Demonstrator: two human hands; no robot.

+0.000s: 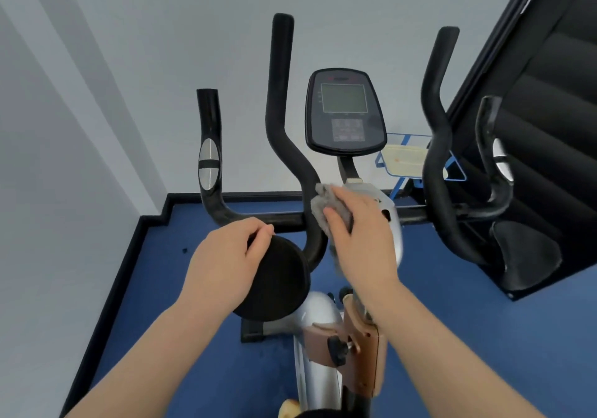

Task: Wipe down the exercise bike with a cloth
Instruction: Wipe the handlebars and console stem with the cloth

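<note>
The exercise bike [323,369] stands right below me, with black handlebars [277,111] and a dark console [345,111] on its stem. My right hand [361,240] holds a grey cloth [323,204] against the base of the left inner handlebar, beside the silver stem cover [387,211]. Part of the cloth hangs below my palm. My left hand [226,262] grips the edge of a round black elbow pad [277,285], fingers curled over its top rim.
A white wall corner lies left and ahead, with a black skirting along the blue floor [161,288]. A large black padded machine [549,127] stands close on the right. A blue wire rack [403,156] sits behind the console.
</note>
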